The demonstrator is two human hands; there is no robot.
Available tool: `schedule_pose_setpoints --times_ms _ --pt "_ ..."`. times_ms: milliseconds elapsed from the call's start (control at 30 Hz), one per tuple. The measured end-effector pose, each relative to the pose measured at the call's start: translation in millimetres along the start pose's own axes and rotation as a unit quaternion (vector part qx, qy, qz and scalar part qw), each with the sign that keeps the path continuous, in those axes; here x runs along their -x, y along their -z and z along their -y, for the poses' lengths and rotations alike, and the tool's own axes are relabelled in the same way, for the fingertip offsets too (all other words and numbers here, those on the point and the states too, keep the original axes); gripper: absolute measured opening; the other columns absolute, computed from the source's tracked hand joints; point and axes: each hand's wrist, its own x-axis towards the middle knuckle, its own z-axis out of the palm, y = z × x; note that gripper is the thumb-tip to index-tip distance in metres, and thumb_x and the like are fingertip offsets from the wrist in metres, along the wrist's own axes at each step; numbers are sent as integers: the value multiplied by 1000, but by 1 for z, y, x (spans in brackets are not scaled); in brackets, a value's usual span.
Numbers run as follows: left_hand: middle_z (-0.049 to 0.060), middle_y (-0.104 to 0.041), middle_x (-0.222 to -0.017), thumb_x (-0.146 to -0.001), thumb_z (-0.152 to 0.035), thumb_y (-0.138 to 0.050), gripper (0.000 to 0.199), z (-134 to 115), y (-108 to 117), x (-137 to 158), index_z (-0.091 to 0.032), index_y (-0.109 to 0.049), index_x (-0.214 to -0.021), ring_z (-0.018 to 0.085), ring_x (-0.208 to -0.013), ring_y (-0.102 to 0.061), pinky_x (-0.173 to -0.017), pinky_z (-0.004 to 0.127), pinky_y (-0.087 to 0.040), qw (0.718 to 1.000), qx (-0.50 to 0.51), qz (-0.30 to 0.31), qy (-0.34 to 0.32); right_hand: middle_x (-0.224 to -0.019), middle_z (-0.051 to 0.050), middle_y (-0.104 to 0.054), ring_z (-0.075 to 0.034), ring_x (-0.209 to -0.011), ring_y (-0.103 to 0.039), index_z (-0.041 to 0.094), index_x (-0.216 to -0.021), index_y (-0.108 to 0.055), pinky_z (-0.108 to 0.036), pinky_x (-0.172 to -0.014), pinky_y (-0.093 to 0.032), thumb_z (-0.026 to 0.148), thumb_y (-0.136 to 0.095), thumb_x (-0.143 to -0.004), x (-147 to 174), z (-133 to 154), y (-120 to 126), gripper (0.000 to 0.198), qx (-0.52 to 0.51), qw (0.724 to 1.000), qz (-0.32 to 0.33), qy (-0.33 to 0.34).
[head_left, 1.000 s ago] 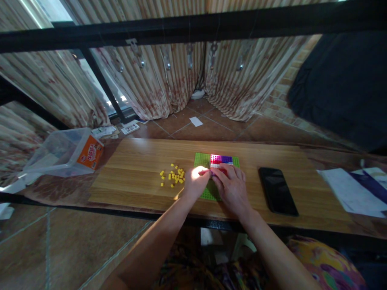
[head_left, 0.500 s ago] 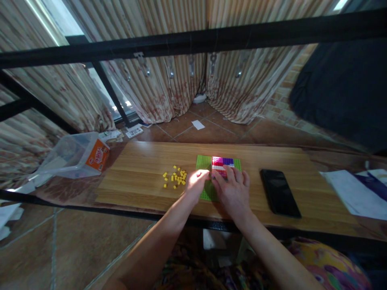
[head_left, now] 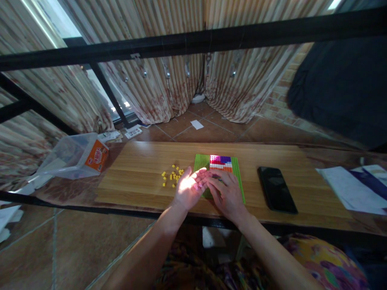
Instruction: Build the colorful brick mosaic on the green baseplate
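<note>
Left hand (head_left: 185,191) wide, palm up (sunlit); right hand (head_left: 228,196) close against it, grip I can't tell; 1 green baseplate (head_left: 200,162) beneath.

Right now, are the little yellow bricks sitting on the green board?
No, the yellow bricks in view lie scattered on the wooden tabletop, to the left of the green board.

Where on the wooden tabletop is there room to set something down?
The tabletop has bare wood left of the yellow pieces and right of the phone. It's crowded mid-table, where the left hand and right hand meet over the green baseplate.
</note>
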Motion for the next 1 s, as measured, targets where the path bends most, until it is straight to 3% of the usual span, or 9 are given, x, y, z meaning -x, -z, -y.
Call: schedule_pose_setpoints --times_ms 200,333,433,533,667,800,900,1000 --pt "13 -67 -94 -89 -50 -36 48 0 -2 3 -12 -65 -94 17 -81 -63 -64 25 -50 999 -38 29 17 -123 -6 -56 -23 -115 -47 27 -104 -67 -42 -93 -40 29 -53 -90 -1 11 -7 20 -4 1000 29 3" --pt "10 -66 -89 -91 -46 -36 46 1 -2 2 -11 -65 -93 10 -66 -59 -52 19 -46 999 -23 32 20 -117 -5 -60 -23 -113 -49 25 -95 -68 -42 -94 -41 29 -54 -90 0 9 -11 16 -21 999 25 -7" --pt "6 -65 -78 -88 -34 -47 30 6 4 0 -11 -65 -83 7 -58 -55 -49 16 -43 999 -43 -9 -13 -113 -5 -62 -22 -108 -52 24 -94 -67 -41 -92 -42 27 -54 -89 1 6 -10 14 -39 999 4 -10" --pt "0 -59 -64 -76 -23 -63 11 13 11 2 -12 -63 -73 4 -50 -50 -44 13 -37 991 -112 -57 -40 -111 -6 -62 -21 -103 -54 24 -97 -66 -40 -89 -44 25 -53 -89 1 4 -8 15 -61 997 -27 -36" --pt "-3 -54 -60 -67 -26 -71 18 15 14 10 -12 -60 -68 -1 -40 -31 -36 13 -16 987 -159 -32 3 -110 -6 -61 -21 -103 -56 25 -97 -68 -40 -88 -46 27 -55 -89 1 4 -7 15 -107 990 -49 -77" --pt "-4 -52 -61 -63 -27 -75 23 13 11 13 -12 -59 -70 -2 -41 -28 -38 14 -14 987 -160 -16 6 -108 -6 -61 -21 -102 -56 27 -95 -69 -41 -88 -48 29 -57 -87 2 3 -10 14 -149 981 -63 -108" --pt "-5 -48 -59 -65 -32 -74 26 14 8 9 -13 -57 -69 0 -42 -27 -39 16 -13 977 -209 -20 -22 -108 -5 -62 -21 -102 -57 28 -96 -69 -42 -89 -48 29 -59 -86 2 0 -10 15 -167 976 -74 -119" --pt "-7 -43 -54 -69 -35 -69 25 16 9 -3 -14 -56 -65 2 -43 -27 -41 18 -18 939 -319 -58 -115 -109 -5 -63 -21 -103 -58 28 -100 -68 -41 -90 -48 27 -58 -86 -1 -3 -4 17 -185 971 -88 -126"
